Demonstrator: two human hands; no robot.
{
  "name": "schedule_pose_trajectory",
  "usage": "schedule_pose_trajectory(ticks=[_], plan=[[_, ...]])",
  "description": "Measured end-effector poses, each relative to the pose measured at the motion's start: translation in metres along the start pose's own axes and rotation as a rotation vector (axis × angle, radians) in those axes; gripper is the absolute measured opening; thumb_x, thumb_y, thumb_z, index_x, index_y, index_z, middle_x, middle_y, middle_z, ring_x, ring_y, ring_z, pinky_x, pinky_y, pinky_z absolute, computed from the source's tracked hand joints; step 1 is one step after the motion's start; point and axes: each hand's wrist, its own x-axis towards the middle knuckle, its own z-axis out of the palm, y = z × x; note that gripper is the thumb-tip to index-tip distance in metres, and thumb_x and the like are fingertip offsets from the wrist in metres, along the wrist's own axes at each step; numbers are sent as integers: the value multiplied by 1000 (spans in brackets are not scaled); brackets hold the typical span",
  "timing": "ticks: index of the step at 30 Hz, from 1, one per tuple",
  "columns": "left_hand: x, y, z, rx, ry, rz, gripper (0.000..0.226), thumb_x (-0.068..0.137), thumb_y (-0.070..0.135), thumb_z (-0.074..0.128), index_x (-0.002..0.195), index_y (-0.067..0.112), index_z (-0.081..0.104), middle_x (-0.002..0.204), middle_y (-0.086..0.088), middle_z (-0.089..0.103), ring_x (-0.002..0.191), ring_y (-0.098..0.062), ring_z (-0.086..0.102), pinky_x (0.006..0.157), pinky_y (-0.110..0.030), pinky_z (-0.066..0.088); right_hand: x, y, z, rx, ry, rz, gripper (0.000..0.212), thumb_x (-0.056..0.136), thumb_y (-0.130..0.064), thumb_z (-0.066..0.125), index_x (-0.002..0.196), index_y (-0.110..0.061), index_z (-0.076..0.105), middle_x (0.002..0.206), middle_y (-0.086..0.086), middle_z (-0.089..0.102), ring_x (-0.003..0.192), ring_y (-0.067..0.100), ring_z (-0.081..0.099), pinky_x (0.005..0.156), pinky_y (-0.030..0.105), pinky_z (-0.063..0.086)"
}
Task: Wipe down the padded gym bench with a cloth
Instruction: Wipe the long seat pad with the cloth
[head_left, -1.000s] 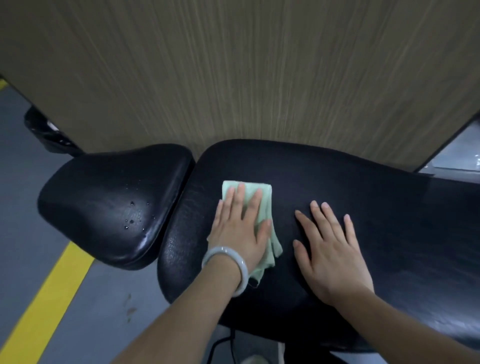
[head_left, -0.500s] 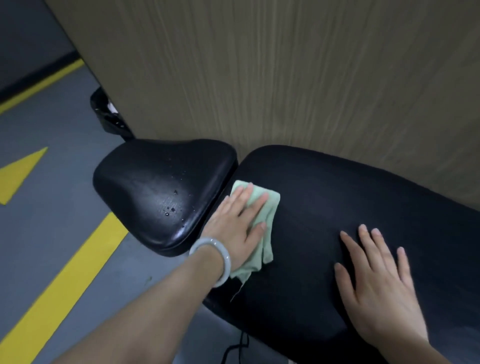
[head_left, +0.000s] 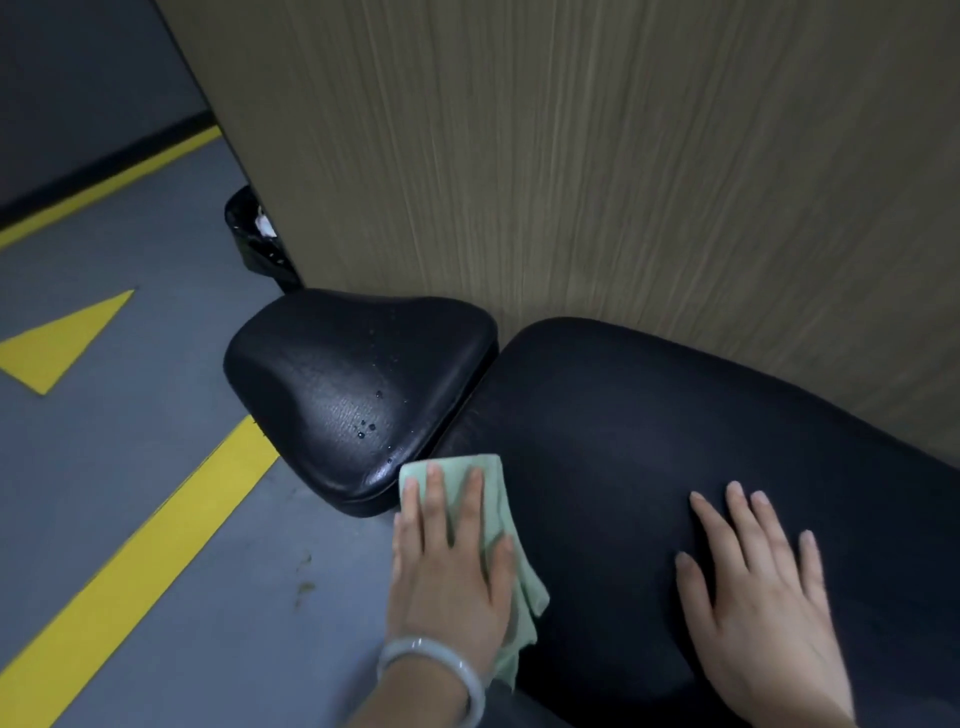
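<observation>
The black padded bench has a long pad (head_left: 649, 441) running to the right and a smaller seat pad (head_left: 343, 384) on the left, with water drops on the seat pad. A pale green cloth (head_left: 498, 525) lies over the near left edge of the long pad, beside the gap between the pads. My left hand (head_left: 452, 566) presses flat on the cloth with straight fingers. My right hand (head_left: 763, 592) rests flat on the long pad, to the right of the cloth and apart from it.
A wood-grain wall panel (head_left: 597, 156) stands right behind the bench. A black bin (head_left: 254, 239) sits at the panel's left corner. The grey floor (head_left: 156, 493) on the left carries yellow lines and a yellow arrow mark.
My left hand has slid the cloth left and toward the near edge of the long pad, close to the seat pad. My right hand has stayed flat on the long pad.
</observation>
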Motion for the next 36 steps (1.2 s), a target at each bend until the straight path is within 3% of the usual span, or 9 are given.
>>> schedule_pose_trajectory(ticks=[4, 7, 9, 13, 18, 23, 30, 32, 36], plan=[[10, 13, 0, 20, -31, -43, 66, 89, 51, 26, 147, 21, 34, 151, -21, 32, 138, -43, 28, 109, -45, 14, 2, 0, 3, 3, 30, -6, 59, 87, -45, 32, 137, -19, 50, 147, 8, 42, 141, 20, 24, 115, 36, 0], [43, 30, -5, 52, -74, 3, 80, 77, 58, -8, 152, 31, -7, 159, -14, -15, 144, -35, -15, 115, -40, -13, 2, 1, 5, -7, 42, -17, 58, 87, -44, 33, 137, -19, 49, 147, 9, 42, 140, 20, 24, 115, 38, 1], [69, 42, -3, 47, -84, 35, 78, 77, 58, -11, 150, 31, -15, 157, -11, -24, 142, -32, -24, 114, -40, -16, 2, 2, 6, -15, 43, -18, 58, 87, -44, 33, 137, -21, 48, 148, 8, 41, 141, 19, 23, 115, 38, 2], [102, 57, 2, 70, -106, 77, 64, 97, 52, 13, 151, 30, -12, 157, -9, -23, 143, -27, -24, 114, -38, -17, 3, 3, 8, -12, 52, -20, 57, 86, -44, 35, 136, -20, 50, 148, 7, 42, 141, 20, 25, 115, 41, 5], [80, 57, 0, 56, -156, 161, 79, 77, 56, -11, 151, 29, -14, 158, -10, -20, 144, -24, -23, 117, -38, -14, 3, 2, 6, -35, 29, -17, 57, 88, -44, 34, 135, -20, 52, 147, 7, 43, 141, 19, 25, 115, 42, 6], [3, 58, 8, 51, -132, 326, 69, 86, 51, 37, 147, 19, 34, 151, -17, 34, 140, -31, 30, 106, -43, 21, 2, 2, 5, -63, 24, -17, 57, 89, -44, 33, 137, -19, 51, 148, 8, 41, 142, 19, 24, 114, 45, 10], [6, 71, 22, 37, -94, 421, 68, 86, 48, 38, 148, 20, 31, 152, -15, 34, 141, -28, 26, 106, -42, 22, 3, 2, 9, -64, 68, -29, 56, 88, -42, 35, 135, -17, 54, 146, 11, 44, 140, 21, 28, 112, 48, 16], [25, 86, 21, 35, -115, 383, 67, 88, 48, 30, 150, 21, 26, 155, -14, 27, 144, -26, 19, 109, -41, 16, 3, 3, 10, -66, 77, -27, 56, 87, -42, 36, 133, -17, 55, 146, 11, 45, 140, 21, 28, 111, 48, 16], [59, 114, 18, 9, -121, 370, 74, 72, 55, -10, 142, 33, -24, 158, -4, -23, 137, -14, -32, 112, -32, -21, 5, 5, 9, -61, 69, -31, 54, 87, -40, 35, 132, -19, 57, 144, 9, 47, 138, 20, 29, 109, 48, 19]])
